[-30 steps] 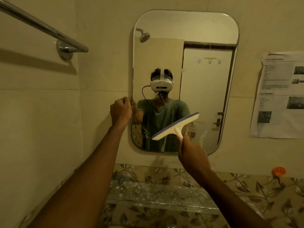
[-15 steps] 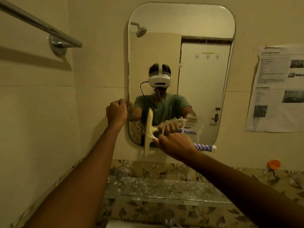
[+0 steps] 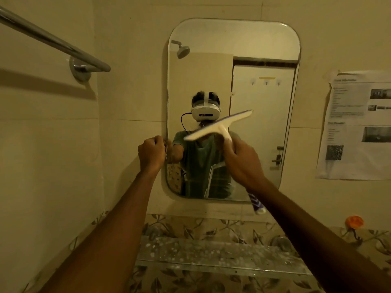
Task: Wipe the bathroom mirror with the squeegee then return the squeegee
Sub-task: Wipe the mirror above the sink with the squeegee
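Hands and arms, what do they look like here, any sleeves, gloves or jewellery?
Both forearms are bare up to the frame's bottom edge: no sleeves show. The left hand and right hand wear no gloves, and no rings, watch or bands are visible. No cables or markings show on them.

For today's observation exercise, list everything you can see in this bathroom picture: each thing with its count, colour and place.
mirror: one, rounded corners, on the wall ahead
squeegee: one, white with purple-striped handle, before the mirror
towel rail: one, chrome, upper left wall
paper notice: one, white, right wall
hook: one, orange, lower right wall
glass shelf: one, speckled, below the mirror
left hand: gripping the mirror's left edge
right hand: holding the squeegee
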Available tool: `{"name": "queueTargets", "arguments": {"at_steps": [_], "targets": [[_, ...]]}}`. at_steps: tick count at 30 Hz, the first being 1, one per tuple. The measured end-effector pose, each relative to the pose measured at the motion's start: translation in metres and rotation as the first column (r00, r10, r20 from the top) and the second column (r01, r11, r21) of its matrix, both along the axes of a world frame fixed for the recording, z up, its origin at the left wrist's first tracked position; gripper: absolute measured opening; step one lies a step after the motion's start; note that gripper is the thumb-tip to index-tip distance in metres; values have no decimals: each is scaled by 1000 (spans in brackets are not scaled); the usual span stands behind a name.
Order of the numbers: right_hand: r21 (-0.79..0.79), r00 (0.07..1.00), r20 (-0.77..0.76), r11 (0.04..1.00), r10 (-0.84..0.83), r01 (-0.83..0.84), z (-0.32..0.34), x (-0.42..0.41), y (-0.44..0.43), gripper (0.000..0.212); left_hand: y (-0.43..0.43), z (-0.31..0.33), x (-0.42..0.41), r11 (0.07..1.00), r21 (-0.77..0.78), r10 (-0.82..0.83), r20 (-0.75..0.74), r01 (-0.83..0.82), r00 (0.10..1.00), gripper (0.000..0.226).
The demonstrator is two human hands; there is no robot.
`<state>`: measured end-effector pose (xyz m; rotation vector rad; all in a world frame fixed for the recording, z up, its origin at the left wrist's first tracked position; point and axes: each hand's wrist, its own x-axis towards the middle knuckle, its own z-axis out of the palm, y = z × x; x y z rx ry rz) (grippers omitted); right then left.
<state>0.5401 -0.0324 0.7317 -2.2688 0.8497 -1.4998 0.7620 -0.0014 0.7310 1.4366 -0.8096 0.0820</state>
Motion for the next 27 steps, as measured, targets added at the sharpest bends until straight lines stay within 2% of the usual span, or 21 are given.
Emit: {"name": "queueTargets", "arguments": {"at_steps": [3,7,9,12,15,18,21,24,27], "targets": [[15,999,39,1000,-23,22,34,11,2,34,0,-2,0,1000,-1,-14,9,14,1000,41],[-50,986,-86,989,-141,137,55,12,6,23,-3,-4,0,1000,-16,-13,17,14,1000,41],[-32,982,-133,990,-138,135,44,6,8,17,-3,-3,-1,1000,-8,1,22,-1,1000,40],[15,980,-125,987,-156,159,2,-3,3,16,-6,-5,2,1000,8,14,37,-14,999,40],[81,970,-113,971,-217,227,-41,-4,3,22,-7,-7,3,999,17,27,62,-28,998,42],[118,965,-99,960,-244,255,-58,1,7,28,-5,-6,3,999,35,31,68,-33,997,41],[143,976,-12,966,-217,216,-34,6,15,30,-5,-5,5,999,39,13,69,-15,998,41],[51,988,60,989,-144,141,15,16,18,29,-6,-5,5,1000,21,4,60,-5,998,40],[-17,987,-7,987,-159,159,47,26,13,25,-6,-8,5,1000,2,5,56,-5,998,40]]}}
